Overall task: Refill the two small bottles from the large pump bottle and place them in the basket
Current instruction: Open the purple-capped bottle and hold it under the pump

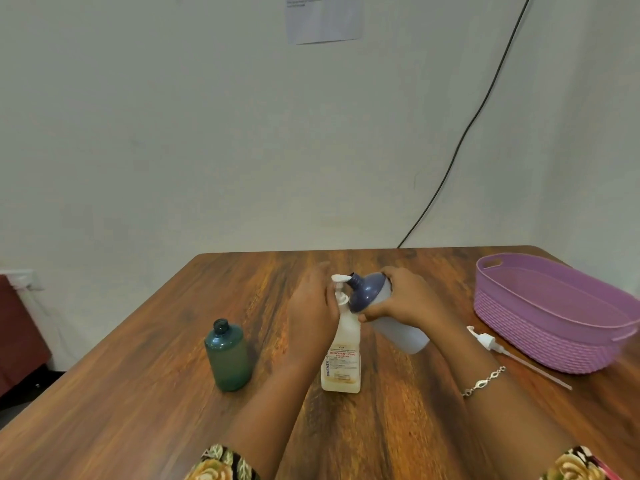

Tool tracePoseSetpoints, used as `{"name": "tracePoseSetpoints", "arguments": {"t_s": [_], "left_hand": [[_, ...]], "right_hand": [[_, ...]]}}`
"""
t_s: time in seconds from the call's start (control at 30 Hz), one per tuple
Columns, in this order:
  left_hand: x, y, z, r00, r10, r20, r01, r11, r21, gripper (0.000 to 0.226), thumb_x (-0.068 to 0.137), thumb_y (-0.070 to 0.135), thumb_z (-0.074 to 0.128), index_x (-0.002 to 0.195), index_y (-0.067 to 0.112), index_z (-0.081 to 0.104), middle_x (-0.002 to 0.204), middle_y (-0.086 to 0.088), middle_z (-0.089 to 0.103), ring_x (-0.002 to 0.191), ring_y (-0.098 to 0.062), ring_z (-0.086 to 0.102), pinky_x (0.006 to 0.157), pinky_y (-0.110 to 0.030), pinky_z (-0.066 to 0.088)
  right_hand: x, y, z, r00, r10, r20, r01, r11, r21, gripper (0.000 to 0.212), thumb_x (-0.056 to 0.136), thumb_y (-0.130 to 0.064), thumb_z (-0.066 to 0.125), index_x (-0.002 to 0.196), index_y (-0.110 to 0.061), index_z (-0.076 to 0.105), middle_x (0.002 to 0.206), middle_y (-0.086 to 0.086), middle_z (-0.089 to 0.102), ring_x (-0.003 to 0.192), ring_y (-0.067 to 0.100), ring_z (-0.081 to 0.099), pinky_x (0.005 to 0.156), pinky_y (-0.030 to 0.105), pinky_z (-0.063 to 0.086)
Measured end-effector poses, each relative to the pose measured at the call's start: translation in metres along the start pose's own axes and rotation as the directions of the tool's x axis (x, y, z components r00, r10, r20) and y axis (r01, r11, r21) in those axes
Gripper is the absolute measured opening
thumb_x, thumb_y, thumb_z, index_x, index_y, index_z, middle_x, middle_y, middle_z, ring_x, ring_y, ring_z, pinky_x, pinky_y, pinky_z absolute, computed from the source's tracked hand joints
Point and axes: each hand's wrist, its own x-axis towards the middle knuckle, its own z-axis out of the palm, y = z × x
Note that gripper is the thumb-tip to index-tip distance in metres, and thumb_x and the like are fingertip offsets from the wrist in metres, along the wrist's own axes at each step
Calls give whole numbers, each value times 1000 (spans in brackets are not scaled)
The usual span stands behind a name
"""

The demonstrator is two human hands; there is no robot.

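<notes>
Head camera looks down on a brown wood-grain tabletop (138,393). Near its middle stands a large pump bottle (341,355) of pale translucent plastic, upright, with a white label printed in red and a white pump head on top. The left hand (313,303) lies against that pump head from the left. Its fingers are stretched forward, not curled, and hold nothing. They are blurred, and whether the palm bears down on the pump cannot be told.

The right hand (405,299) is wrapped around a small frosted-white plastic bottle (398,330) with a dark blue domed shoulder, thumb beneath and fingers over the top. This bottle is off the tabletop, tilted with its open neck pointing left, and the neck sits just beside the pump's spout.

Well to the left, apart from both hands, a small blue-green translucent bottle (228,356) stands upright on the tabletop with its neck uncapped.

Toward the right edge rests an oval purple plastic basket (540,341) with woven-pattern walls and a cut-out handle; both small bottles are outside it. A loose white pump with a long dip tube (491,342) lies flat on the tabletop between the right forearm and the basket, close to the basket's wall.

A silver chain bracelet (485,379) circles the right wrist, and floral sleeves show at the bottom edge. On the pale wall behind hang a sheet of paper (323,19) and a black cable (460,140).
</notes>
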Motion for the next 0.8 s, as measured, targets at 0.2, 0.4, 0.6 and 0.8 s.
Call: {"name": "tracePoseSetpoints", "arguments": {"t_s": [0.2,0.4,0.6,0.8], "left_hand": [[0,-7,-1,916,390,95,-401,890,219,33,74,1,69,107,-2,64,108,-18,61,90,-30,62,71,-36,54],[-1,-13,3,873,463,157,-488,811,322,38,71,12,76,106,0,65,103,-14,64,97,-29,62,84,-37,52],[0,-9,6,863,488,127,-504,824,259,28,81,17,62,104,0,65,97,-10,65,93,-23,61,81,-31,54],[-3,-11,18,923,386,6,-384,916,118,27,85,15,45,91,1,67,86,-9,64,86,-10,50,77,-20,41]], "right_hand": [[-1,2,2,1000,-3,-19,3,1000,15,70,58,-35,82,118,-17,52,112,3,57,99,17,52,80,28,46],[-2,6,6,1000,-12,-26,13,1000,19,69,57,-38,82,117,-18,52,112,1,57,97,15,51,73,24,40],[-3,7,2,1000,-10,-21,10,1000,-13,69,56,-39,82,115,-18,52,110,1,56,94,15,51,69,24,38],[-3,9,4,1000,-5,-11,5,1000,-26,70,58,-38,82,117,-19,50,112,0,57,97,14,51,73,24,38]]}}
